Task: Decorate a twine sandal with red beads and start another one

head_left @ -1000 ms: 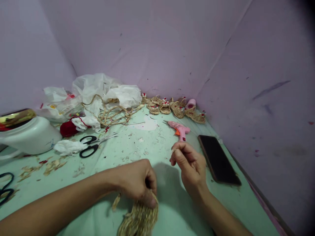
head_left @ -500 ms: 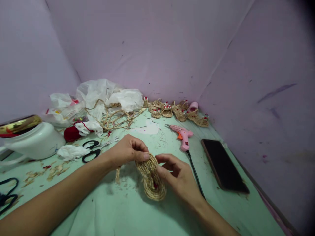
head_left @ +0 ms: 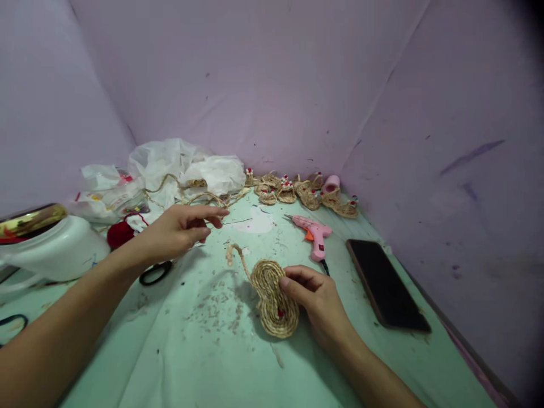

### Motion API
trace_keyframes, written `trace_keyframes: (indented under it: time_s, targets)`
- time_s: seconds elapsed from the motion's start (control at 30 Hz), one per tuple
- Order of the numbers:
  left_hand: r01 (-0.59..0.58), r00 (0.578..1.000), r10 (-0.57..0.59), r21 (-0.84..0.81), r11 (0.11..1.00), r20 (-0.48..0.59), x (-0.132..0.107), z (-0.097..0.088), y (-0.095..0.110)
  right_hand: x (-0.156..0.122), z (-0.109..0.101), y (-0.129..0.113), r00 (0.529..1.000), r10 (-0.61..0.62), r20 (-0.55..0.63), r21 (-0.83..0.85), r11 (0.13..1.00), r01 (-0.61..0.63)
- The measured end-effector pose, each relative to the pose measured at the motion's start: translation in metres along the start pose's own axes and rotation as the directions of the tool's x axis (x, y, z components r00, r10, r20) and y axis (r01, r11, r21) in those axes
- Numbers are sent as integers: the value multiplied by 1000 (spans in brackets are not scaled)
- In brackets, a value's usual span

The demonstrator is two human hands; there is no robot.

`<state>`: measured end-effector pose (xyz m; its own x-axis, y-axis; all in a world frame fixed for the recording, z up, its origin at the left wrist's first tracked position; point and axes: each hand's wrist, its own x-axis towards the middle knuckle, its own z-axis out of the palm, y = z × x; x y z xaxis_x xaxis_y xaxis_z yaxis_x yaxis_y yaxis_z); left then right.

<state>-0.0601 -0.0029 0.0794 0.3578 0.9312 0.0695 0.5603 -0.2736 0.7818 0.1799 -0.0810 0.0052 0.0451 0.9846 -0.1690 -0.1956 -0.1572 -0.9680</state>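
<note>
My right hand (head_left: 317, 297) pinches the right edge of a small sole of coiled straw rope (head_left: 276, 300), shaped like a figure eight with a red spot in its lower loop. A loose rope end curls up from the sole's upper left. Above the table to the left, my left hand (head_left: 185, 226) is empty, its fingers stretched out and apart. It hovers over the scissors (head_left: 156, 274); one black handle loop shows and the rest is hidden under the hand.
A pink glue gun (head_left: 315, 233) lies behind my right hand, a phone (head_left: 386, 286) to its right. Several small straw slippers (head_left: 308, 192) line the wall. At left are a white pot (head_left: 63, 249), red yarn (head_left: 123, 232), plastic bags (head_left: 170, 164) and loose rope (head_left: 204, 197).
My left hand has let go of the straw sole and moved left and up, toward the scissors. My right hand still holds the sole, now tilted more upright, with its rope end free.
</note>
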Motion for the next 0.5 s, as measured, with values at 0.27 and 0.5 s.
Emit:
trace_keyframes:
  time_s: [0.27, 0.5]
  targets:
    - [-20, 945, 107, -273, 962, 310, 1, 22, -5, 1, 0, 3, 999, 15, 35, -20, 1000, -14]
    - [-254, 934, 228, 63, 965, 275, -17, 42, 33, -4, 5, -4, 1000, -14, 13, -99, 995, 15]
